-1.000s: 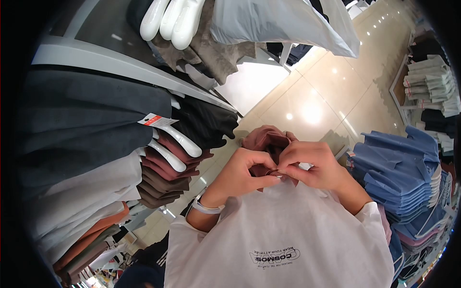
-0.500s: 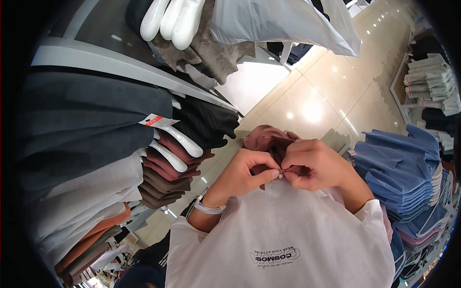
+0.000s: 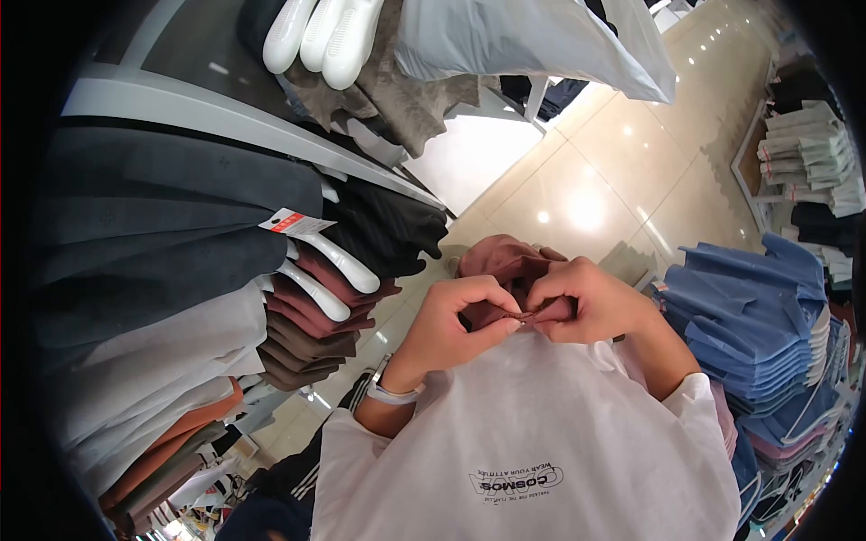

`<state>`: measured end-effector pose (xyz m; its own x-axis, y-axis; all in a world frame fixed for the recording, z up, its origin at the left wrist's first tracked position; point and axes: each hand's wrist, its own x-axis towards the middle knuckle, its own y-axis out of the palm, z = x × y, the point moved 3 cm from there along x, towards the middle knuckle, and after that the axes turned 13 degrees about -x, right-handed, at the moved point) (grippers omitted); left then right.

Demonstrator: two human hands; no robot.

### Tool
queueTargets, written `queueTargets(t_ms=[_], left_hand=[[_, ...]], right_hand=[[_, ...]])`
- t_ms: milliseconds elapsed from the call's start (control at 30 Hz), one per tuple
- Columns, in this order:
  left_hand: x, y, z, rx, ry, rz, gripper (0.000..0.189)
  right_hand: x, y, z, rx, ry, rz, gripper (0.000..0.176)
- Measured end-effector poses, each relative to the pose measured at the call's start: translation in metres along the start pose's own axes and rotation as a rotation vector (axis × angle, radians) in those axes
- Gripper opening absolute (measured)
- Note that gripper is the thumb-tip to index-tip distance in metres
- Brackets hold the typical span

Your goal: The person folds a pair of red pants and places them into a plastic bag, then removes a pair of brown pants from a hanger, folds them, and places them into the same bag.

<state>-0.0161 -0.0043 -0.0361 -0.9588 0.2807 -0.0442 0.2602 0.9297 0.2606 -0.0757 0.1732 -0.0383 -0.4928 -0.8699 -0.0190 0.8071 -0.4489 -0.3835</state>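
A dusty-pink garment (image 3: 505,259) hangs bunched in front of my white T-shirt (image 3: 577,424), which has dark printed lettering. My left hand (image 3: 465,320), with a light band on its wrist, pinches the cloth edge between thumb and index finger. Pinching the same edge from the other side is my right hand (image 3: 586,302), its thumb and fingertips close to the left ones. A strip of the pink cloth stretches between both pinches. What small detail lies under the fingertips is partly hidden.
To the left, dark, white and brown clothes (image 3: 171,207) hang on white hangers (image 3: 338,261) under a metal rail (image 3: 225,122). Blue shirts (image 3: 749,316) hang close on the right. Ahead are a plastic bag (image 3: 532,45) and a shiny tiled floor (image 3: 586,180).
Both hands have shifted slightly upward at the cloth edge. The right fingers have curled into a rounder pinch, showing more pink cloth inside it. The small shiny spot at the fingertips is less visible.
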Motion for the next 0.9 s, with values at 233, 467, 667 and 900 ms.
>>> queueTargets(t_ms=[233, 467, 667, 900], left_hand=[[0.0, -0.004, -0.032, 0.363, 0.121, 0.079, 0.01], [-0.009, -0.012, -0.05, 0.676, 0.188, 0.166, 0.017], [-0.004, -0.027, -0.047, 0.961, 0.197, 0.221, 0.019], [0.018, -0.032, -0.075, 0.853, 0.381, 0.181, 0.027]], right_hand=[[0.002, -0.018, 0.018, -0.151, -0.037, 0.147, 0.011], [-0.01, -0.051, 0.029, -0.565, -0.103, 0.006, 0.016], [-0.009, -0.054, 0.065, -0.587, -0.305, -0.046, 0.017], [-0.015, -0.064, 0.1, -0.608, -0.524, -0.097, 0.018]])
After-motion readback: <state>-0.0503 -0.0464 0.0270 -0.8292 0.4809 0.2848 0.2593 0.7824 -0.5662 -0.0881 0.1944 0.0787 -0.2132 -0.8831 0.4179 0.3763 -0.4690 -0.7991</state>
